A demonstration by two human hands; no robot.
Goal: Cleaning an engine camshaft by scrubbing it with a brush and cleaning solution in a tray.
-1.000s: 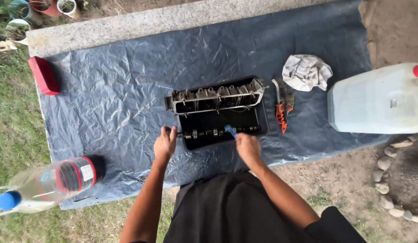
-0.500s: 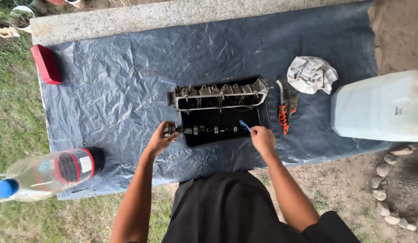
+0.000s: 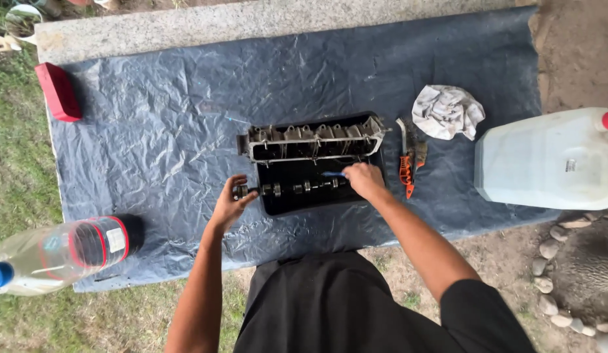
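Left fingers [image 3: 233, 196] closed round camshaft [image 3: 292, 188] end, right fingers [image 3: 357, 175] pinching blue brush [image 3: 332, 174] above it.

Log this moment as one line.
left hand: grips camshaft end | right hand: blue brush on camshaft | camshaft over black tray | cylinder head behind | tarp underneath

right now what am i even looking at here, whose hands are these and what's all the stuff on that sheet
This is one view from a camera worn on a person's head, looking down at their own bare hands. The left hand grips the end of a metal shaft lying across a black tray. The right hand holds a small blue tool against it. A metal engine part sits at the tray's far edge. On the blue tarp also lie a crumpled rag, an orange-handled tool, a white jug, a clear bottle and a red block.
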